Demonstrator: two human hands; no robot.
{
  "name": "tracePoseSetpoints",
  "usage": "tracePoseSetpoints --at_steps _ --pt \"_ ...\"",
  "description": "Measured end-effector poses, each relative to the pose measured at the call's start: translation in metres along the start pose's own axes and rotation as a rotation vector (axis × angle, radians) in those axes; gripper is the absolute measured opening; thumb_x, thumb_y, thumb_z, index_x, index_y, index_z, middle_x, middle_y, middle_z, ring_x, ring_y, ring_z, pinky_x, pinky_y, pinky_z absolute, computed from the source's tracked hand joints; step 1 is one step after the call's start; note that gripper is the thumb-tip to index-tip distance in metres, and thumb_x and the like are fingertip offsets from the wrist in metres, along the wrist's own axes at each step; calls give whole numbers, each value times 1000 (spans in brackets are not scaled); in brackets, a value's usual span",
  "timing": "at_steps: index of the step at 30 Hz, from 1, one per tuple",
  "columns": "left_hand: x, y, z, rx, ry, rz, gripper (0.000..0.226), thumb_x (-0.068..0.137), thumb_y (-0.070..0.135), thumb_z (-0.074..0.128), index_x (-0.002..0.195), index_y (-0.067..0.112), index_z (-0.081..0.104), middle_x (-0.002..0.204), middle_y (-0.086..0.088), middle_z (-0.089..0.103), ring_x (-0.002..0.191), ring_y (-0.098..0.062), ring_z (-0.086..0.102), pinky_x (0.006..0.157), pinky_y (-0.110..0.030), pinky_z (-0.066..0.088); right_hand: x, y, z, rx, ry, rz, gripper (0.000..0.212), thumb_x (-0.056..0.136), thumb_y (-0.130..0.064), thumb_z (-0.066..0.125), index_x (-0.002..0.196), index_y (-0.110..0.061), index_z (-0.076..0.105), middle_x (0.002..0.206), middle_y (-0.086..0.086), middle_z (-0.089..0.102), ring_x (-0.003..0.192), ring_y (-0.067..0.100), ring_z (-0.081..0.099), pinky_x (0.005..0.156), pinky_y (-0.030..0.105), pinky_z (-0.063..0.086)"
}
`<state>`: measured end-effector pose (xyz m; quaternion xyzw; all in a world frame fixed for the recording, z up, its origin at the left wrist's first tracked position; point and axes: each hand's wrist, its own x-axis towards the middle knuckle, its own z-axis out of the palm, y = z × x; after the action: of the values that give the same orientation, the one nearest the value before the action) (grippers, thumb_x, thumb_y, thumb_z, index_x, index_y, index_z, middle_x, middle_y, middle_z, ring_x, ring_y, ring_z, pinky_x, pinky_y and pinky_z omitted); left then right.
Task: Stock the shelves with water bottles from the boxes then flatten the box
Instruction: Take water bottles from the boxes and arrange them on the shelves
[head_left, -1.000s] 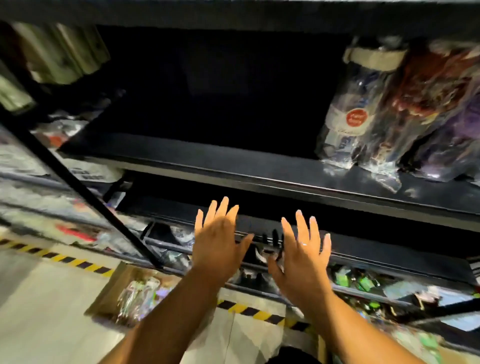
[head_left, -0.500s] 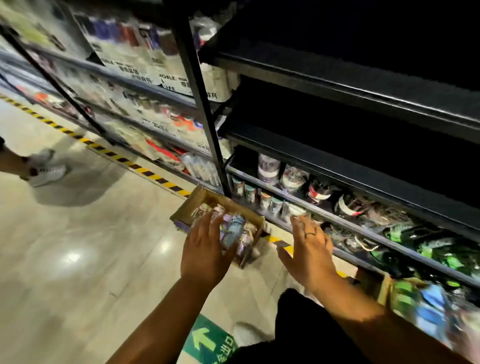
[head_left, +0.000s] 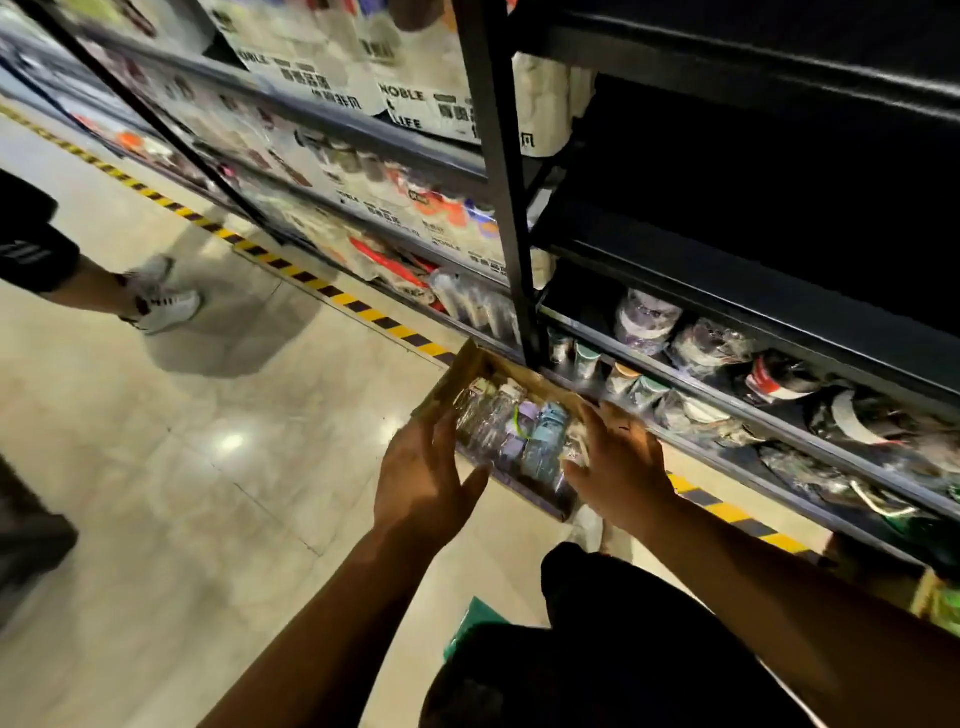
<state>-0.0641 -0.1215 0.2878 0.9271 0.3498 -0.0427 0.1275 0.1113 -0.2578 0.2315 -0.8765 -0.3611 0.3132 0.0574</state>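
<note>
- Left hand (head_left: 421, 478) and right hand (head_left: 618, 467) have dropped from the black metal shelf (head_left: 727, 291) to the open brown cardboard box (head_left: 456, 375).
- Grip wide on both, nothing held; probably fetching more clear plastic water bottles (head_left: 493, 421).

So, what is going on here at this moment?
A person stocking shelves leans over an open cardboard box on the floor, which holds wrapped water bottles. The left hand is at the box's left side and the right hand is over the bottles. Both hands are open and no bottle is gripped yet. The dark shelf above shows no bottles, and the box is not yet flattened.
</note>
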Motion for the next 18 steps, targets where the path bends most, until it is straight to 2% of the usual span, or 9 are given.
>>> tracePoseSetpoints --at_steps 2,6,8,12,14,16,18 --pt "29 -14 -3 -20 -17 20 67 79 38 80 133 5 58 130 -21 62 114 -40 62 92 -46 52 30 -9 -1 51 -57 -11 73 97 -48 47 155 -27 8 152 11 40 139 32 36 116 47 23" --pt "84 -38 22 -70 -89 29 70 84 51 59 139 9 50 135 -17 58 120 -37 57 100 -48 48 80 -14 9 98 -31 5 69 96 -39 55 154 -21 22 160 10 25 141 36 28 114 42 30" --pt "107 -54 52 -83 -134 44 77 82 55 49 141 4 47 133 -20 57 116 -42 58 96 -49 50 105 -10 28 168 -7 52 68 94 -35 60 152 -18 30 156 13 30 139 37 33 111 42 33" --pt "154 -84 129 -62 -371 21 74 89 42 65 149 8 37 134 -22 53 119 -43 52 99 -47 44 151 7 92 258 -43 132 68 92 -32 63 151 -13 33 151 16 35 137 37 35 111 42 33" --pt "178 -99 171 -35 -475 41 74 90 41 64 151 10 34 142 -20 46 126 -41 48 102 -46 41 177 19 132 265 -61 165 71 92 -31 65 151 -11 32 150 18 37 137 37 37 111 41 32" --pt "202 -113 216 8 -568 73 75 92 44 62 152 12 31 149 -19 40 134 -40 42 108 -47 38 203 32 173 318 -51 249 73 89 -30 68 150 -9 35 144 21 45 130 39 45 106 41 38" --pt "223 -130 263 51 -628 137 76 90 47 63 152 15 32 148 -18 43 134 -39 43 110 -48 38 226 43 217 379 -51 345 73 88 -31 69 150 -10 35 140 20 49 125 39 50 102 44 43"
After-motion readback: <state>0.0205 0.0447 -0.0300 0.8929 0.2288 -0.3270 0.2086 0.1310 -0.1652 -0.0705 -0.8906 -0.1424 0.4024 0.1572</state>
